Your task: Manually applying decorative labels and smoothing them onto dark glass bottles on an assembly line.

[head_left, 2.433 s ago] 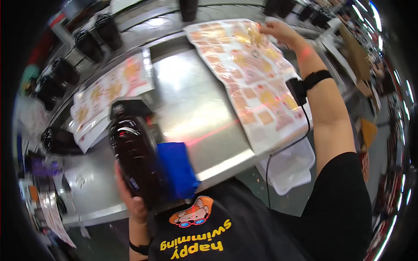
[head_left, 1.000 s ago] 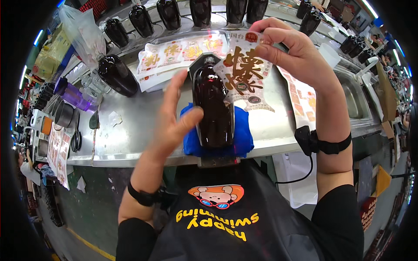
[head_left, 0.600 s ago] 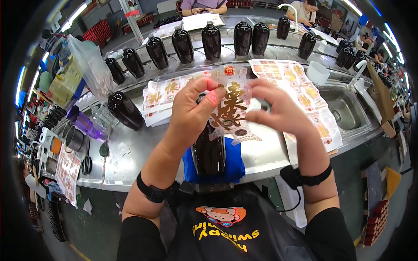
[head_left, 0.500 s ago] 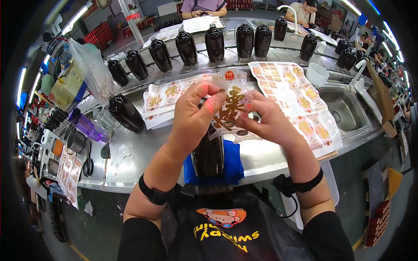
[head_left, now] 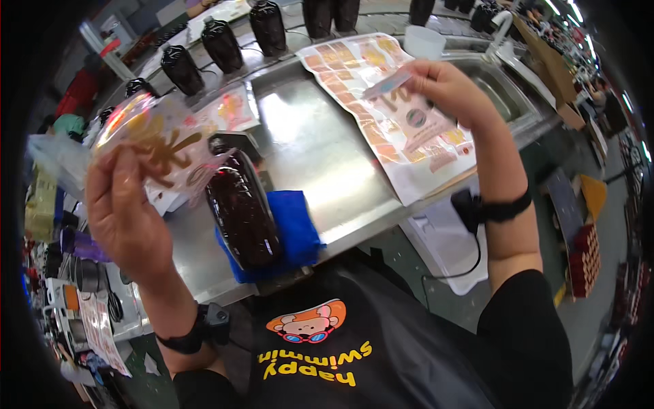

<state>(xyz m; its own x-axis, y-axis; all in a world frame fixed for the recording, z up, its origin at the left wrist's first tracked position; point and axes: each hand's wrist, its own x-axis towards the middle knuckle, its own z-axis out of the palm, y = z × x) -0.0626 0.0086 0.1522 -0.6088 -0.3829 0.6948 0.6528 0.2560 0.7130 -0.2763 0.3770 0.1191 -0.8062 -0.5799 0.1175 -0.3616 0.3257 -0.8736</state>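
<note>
My left hand [head_left: 129, 204] pinches a clear decal sheet [head_left: 160, 146] with gold brush-stroke marks, raised at the left. Part of the sheet hangs beside the neck of a dark glossy bottle [head_left: 244, 211]. That bottle rests tilted on a folded blue cloth [head_left: 300, 221] at the bench's front edge, with neither hand around it. Off to the right, my right hand [head_left: 449, 88] has thumb and fingers closed on another thin see-through decal piece [head_left: 415, 119] with gold marks. It hangs over a printed decal sheet [head_left: 385, 153] lying on the bench.
Several dark bottles [head_left: 221, 44] stand in a row along the back of the steel bench [head_left: 300, 123]. At the right are a white tub [head_left: 424, 42], a sink [head_left: 501, 95] with a tap [head_left: 503, 24], and cardboard [head_left: 545, 61]. More printed sheets [head_left: 235, 109] lie behind the bottle.
My hands were together over the bottle with decal film between them. They have moved apart, left and right, each with a piece. The view has also shifted, and the bottle shows more fully.
</note>
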